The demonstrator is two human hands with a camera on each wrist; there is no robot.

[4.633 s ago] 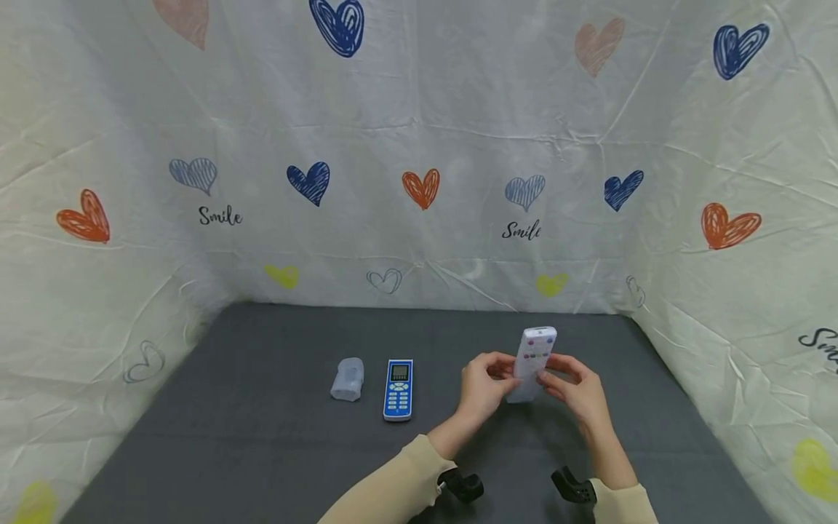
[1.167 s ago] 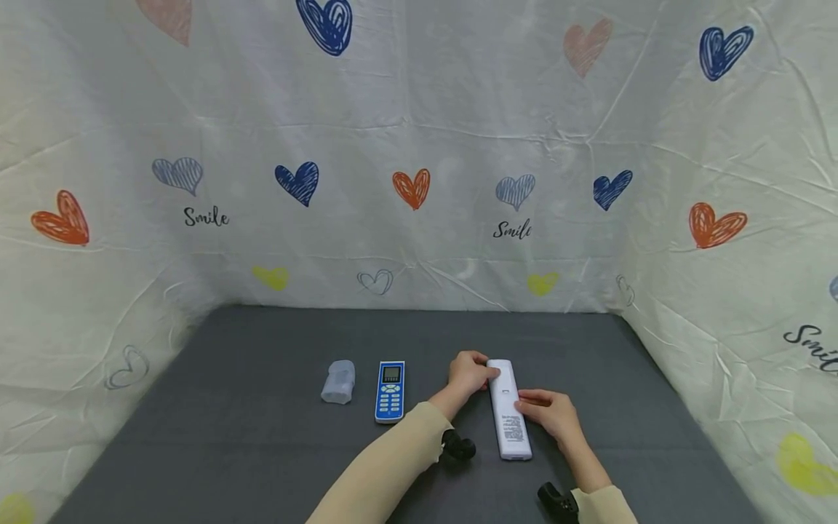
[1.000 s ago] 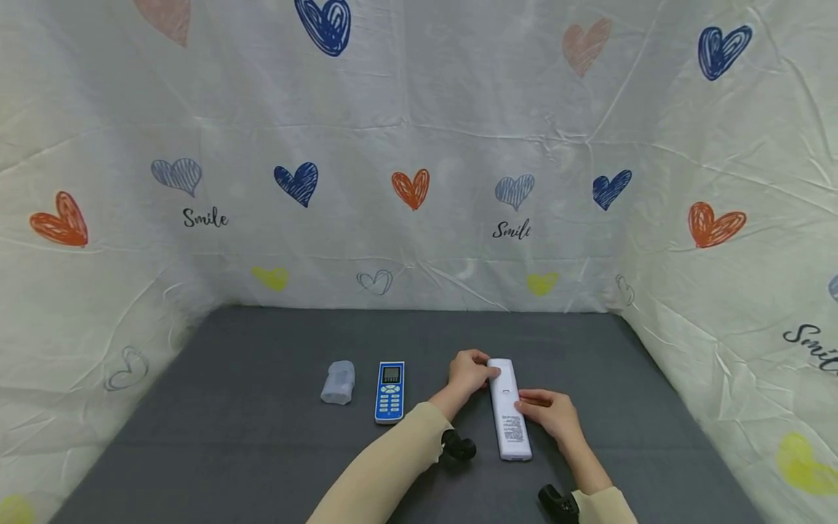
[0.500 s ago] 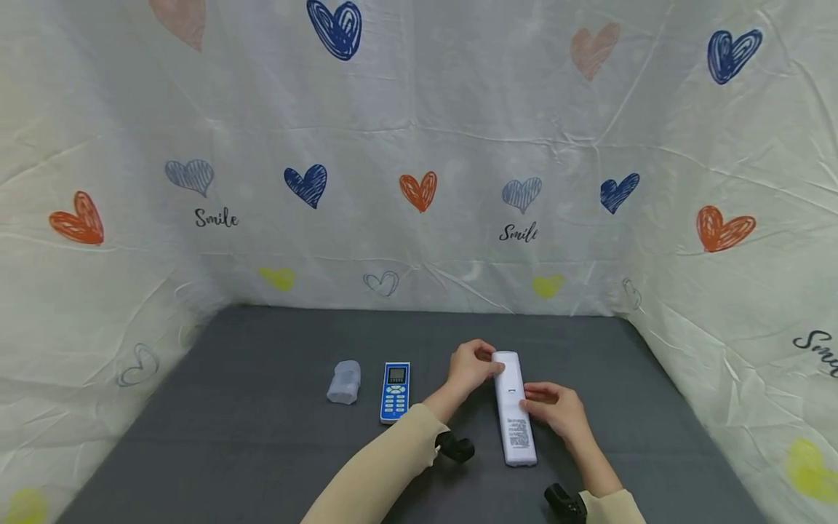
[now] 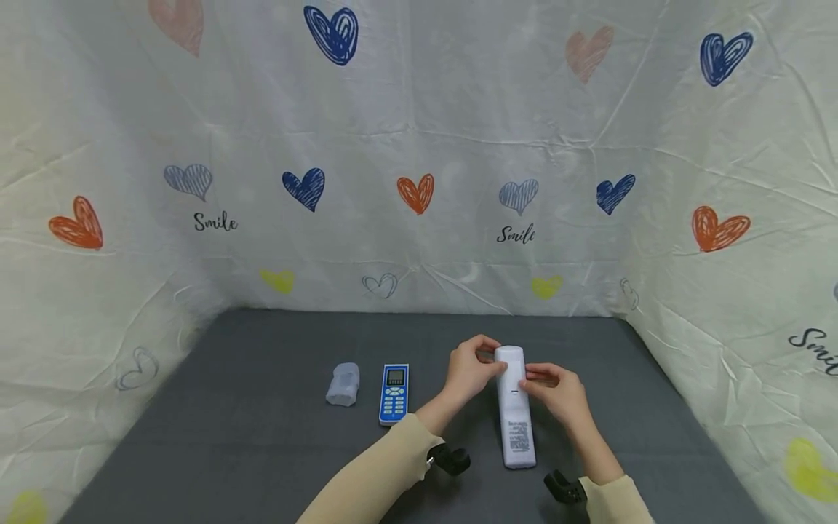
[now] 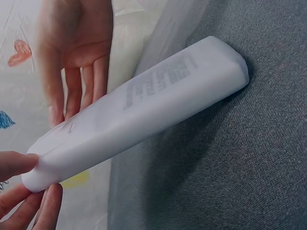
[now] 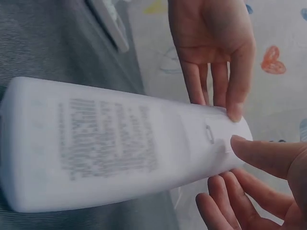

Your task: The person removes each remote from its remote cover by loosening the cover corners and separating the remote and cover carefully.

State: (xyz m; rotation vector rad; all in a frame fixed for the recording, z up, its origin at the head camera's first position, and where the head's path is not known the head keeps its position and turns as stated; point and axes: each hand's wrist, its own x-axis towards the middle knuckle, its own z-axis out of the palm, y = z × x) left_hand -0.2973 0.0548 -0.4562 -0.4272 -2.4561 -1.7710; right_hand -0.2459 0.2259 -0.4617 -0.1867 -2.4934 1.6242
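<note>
Back side up, a white remote control [image 5: 516,415] shows printed text and a small latch mark. It tilts: its near end meets the dark cloth, while the far end is raised, as the left wrist view shows. My left hand [image 5: 470,370] pinches that far end, thumb on the back and fingers underneath. On the opposite edge, my right hand [image 5: 561,393] pinches the remote beside the latch mark; its thumb [image 7: 264,153] lies on the back in the right wrist view. The remote's button side is hidden.
Left of my hands lies a blue remote control [image 5: 394,397] with a small screen, its buttons facing up. Farther left is a translucent plastic piece [image 5: 343,386]. A white sheet with printed hearts [image 5: 419,240] hangs around the dark cloth-covered table [image 5: 262,451].
At first the white remote stood tilted with its buttons showing; now its back shows. Since about a second ago, its far end has risen and my right hand has shifted toward that end.
</note>
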